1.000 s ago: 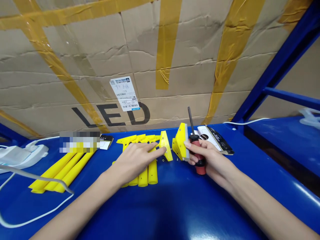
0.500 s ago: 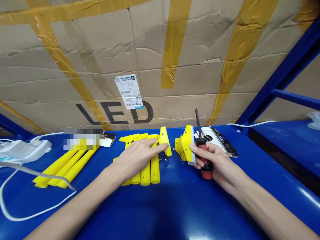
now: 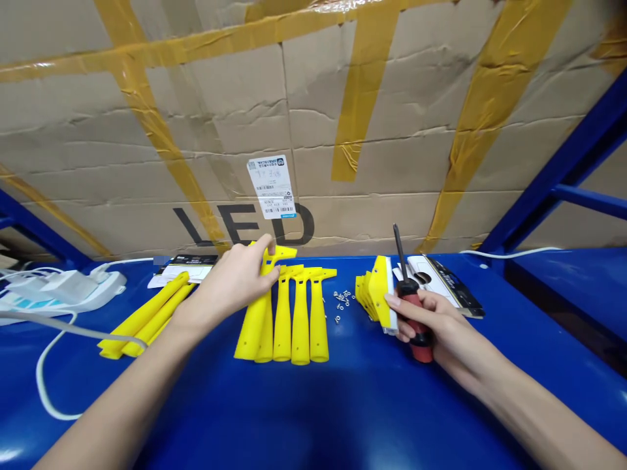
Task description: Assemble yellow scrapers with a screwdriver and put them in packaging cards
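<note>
A glossy blue tabletop (image 3: 313, 418) reaches a cardboard box (image 3: 313, 143) at the far side, crossed with yellow-brown tape, with blue metal posts (image 3: 539, 186) to left and right. Large black letters on the box read "LED", partly overlapped by a white label (image 3: 272, 186); its fine print is illegible. The left hand (image 3: 240, 271) has its fingers closed around the far end of a yellow handle (image 3: 252, 329), left in the row; the right hand (image 3: 435, 320) grips a screwdriver (image 3: 416, 313) and yellow plate (image 3: 379, 294).
</note>
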{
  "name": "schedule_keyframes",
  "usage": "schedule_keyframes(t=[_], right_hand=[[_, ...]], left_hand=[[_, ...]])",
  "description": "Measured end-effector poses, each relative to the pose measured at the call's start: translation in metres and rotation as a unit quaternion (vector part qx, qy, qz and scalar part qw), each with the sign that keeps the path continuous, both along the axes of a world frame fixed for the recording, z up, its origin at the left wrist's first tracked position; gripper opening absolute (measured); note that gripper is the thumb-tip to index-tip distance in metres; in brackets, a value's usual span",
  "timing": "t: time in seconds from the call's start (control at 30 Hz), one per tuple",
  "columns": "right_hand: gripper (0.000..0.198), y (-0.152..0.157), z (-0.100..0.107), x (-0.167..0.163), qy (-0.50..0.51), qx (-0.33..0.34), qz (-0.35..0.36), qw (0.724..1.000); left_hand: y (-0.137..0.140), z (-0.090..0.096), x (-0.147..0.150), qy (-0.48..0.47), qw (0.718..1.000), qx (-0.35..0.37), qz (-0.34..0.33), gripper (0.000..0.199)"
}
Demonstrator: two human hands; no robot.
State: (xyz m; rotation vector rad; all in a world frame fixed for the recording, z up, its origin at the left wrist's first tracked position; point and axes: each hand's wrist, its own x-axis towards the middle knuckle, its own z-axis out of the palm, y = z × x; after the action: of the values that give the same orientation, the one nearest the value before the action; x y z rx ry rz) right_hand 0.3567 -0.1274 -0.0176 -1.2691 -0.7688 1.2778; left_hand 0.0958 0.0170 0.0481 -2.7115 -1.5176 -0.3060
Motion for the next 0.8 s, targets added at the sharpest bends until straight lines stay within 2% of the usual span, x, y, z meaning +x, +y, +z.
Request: schedule_keyframes(t=[0.1, 0.27, 0.47, 0.53, 0.57, 0.6, 0.63, 0.7, 0.73, 0.8], right_hand=[[0.047, 0.000, -0.002, -0.004, -0.016, -0.008, 0.002, 1.000], [0.049, 0.001, -0.003, -0.009, -0.032, -0.009, 0.006, 0.999], [0.047, 0.004, -0.009, -0.007, -0.083, 0.005, 0.022, 0.996], [0.045, 0.004, -0.010, -0.007, -0.106, 0.013, 0.025, 0.994], [0.044, 0.004, -0.011, -0.008, -0.114, 0.011, 0.027, 0.993], [0.042, 0.004, -0.010, -0.008, -0.119, 0.006, 0.031, 0.992], [0.041, 0.003, -0.010, -0.009, -0.122, -0.001, 0.035, 0.992], [0.038, 0.002, -0.007, -0.011, -0.123, -0.006, 0.049, 0.991], [0.037, 0.001, -0.005, -0.011, -0.124, -0.003, 0.053, 0.991], [0.035, 0.000, -0.001, -0.010, -0.131, -0.001, 0.048, 0.990]], left_hand=[[0.006, -0.013, 0.000, 0.029, 0.999, -0.030, 0.022, 0.028], [0.011, -0.029, 0.005, 0.033, 0.999, -0.026, 0.008, 0.028], [0.007, -0.016, 0.006, 0.022, 1.000, 0.009, 0.001, 0.031], [-0.003, -0.011, 0.014, -0.045, 0.999, 0.003, -0.022, 0.032], [-0.011, -0.011, 0.019, -0.101, 0.993, -0.031, -0.052, 0.033], [-0.019, -0.011, 0.026, -0.172, 0.976, -0.094, -0.091, 0.032], [-0.027, -0.013, 0.034, -0.239, 0.948, -0.176, -0.119, 0.029], [-0.041, -0.020, 0.048, -0.342, 0.865, -0.335, -0.151, 0.026], [-0.046, -0.023, 0.055, -0.372, 0.838, -0.373, -0.143, 0.024], [-0.050, -0.028, 0.066, -0.404, 0.810, -0.408, -0.117, 0.016]])
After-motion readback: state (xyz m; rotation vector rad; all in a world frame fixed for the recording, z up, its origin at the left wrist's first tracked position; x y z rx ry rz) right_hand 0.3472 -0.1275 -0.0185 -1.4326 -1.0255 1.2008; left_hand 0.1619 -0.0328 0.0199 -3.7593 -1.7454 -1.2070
